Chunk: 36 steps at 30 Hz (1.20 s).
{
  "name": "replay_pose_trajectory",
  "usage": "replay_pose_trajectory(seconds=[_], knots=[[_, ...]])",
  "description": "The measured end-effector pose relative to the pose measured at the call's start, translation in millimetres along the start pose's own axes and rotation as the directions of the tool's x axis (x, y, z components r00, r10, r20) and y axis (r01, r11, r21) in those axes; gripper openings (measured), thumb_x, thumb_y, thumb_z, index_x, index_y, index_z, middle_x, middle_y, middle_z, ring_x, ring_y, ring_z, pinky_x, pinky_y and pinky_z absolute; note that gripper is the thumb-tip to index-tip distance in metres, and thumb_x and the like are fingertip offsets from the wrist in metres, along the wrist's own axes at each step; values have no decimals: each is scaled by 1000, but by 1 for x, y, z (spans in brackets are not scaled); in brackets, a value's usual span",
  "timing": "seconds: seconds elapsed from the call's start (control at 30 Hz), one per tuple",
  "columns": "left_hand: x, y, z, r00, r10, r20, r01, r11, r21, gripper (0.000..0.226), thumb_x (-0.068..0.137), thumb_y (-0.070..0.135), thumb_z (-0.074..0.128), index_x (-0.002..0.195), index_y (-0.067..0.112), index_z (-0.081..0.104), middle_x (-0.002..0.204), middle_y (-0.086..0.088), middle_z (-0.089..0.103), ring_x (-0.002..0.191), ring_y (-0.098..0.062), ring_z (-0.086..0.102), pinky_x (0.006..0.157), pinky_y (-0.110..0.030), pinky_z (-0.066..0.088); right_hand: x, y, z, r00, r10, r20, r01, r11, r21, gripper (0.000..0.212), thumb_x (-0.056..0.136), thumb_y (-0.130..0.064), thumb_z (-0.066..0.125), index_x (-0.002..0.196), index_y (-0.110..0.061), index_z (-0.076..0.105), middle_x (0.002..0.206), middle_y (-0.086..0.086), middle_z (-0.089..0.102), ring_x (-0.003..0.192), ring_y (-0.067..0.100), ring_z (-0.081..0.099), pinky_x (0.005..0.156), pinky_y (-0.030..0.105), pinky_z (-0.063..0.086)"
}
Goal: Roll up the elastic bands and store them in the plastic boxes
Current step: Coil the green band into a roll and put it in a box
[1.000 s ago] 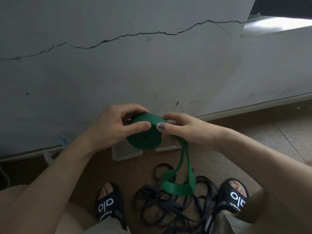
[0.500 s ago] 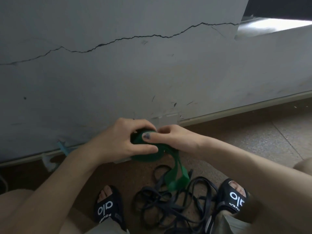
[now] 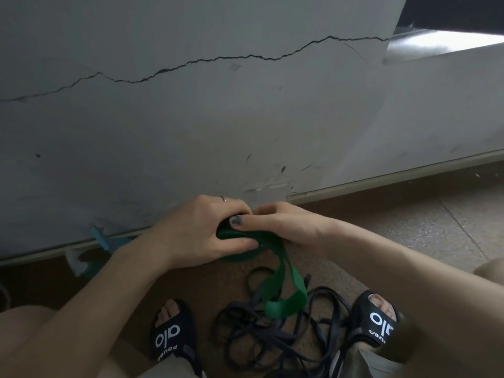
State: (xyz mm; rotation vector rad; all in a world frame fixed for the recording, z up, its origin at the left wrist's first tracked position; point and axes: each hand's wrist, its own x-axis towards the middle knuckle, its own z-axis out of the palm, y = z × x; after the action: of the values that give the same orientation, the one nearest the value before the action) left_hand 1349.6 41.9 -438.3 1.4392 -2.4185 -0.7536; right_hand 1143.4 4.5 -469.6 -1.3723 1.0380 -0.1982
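Green band roll (image 3: 240,248) is now pressed low by the wall, both hands (image 3: 207,233) (image 3: 283,225) clamped round it, tail (image 3: 283,293) shorter than a second ago; rolling's nearly done, boxes hidden.

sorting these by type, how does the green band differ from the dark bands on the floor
The green band is wide and flat; the dark bands are narrow straps. The green band is mostly rolled and gripped by the left hand and right hand; the dark bands lie loose and tangled, untouched. Both form closed loops.
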Motion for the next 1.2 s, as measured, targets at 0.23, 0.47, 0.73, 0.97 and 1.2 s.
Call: replay_pose_trajectory(seconds=[0.23,0.47,0.73,0.97,1.2], knots=[[-1,-2,-8,996,2,-92,-21,978,-206,34,83,55,68,109,32,69,96,15,71,90,-7,68,71,-25,54,-2,9,-16,960,-22,279,-56,962,269,56,89,-61,67,124,-18,72,122,18,70,107,38,59,96,58,44],[1,-2,3,1000,14,7,-13,999,-38,41,85,66,58,112,34,66,94,21,63,89,1,59,72,-19,45,5,11,-4,998,29,60,-29,1000,-6,76,67,-81,74,120,-25,74,112,4,79,108,26,74,104,53,54],[-3,-5,-1,998,-22,-55,13,989,-148,37,88,59,61,115,35,63,101,15,66,95,-7,64,77,-34,55,-3,3,-18,976,-18,215,-25,980,196,49,89,-50,72,119,-12,70,107,15,71,97,28,60,88,43,44],[-2,-2,0,999,10,-44,-15,994,-110,28,88,53,68,107,32,66,91,15,66,85,-5,63,71,-28,50,-2,3,-9,983,11,185,-42,986,163,56,87,-63,68,122,-20,71,119,12,75,106,27,70,97,43,51],[0,-1,0,1000,-18,0,17,992,-121,33,84,59,67,109,37,63,96,17,66,90,-3,64,74,-33,54,-1,3,-13,995,3,98,-5,1000,24,56,84,-66,72,115,-19,76,109,9,79,106,31,74,106,54,52]])
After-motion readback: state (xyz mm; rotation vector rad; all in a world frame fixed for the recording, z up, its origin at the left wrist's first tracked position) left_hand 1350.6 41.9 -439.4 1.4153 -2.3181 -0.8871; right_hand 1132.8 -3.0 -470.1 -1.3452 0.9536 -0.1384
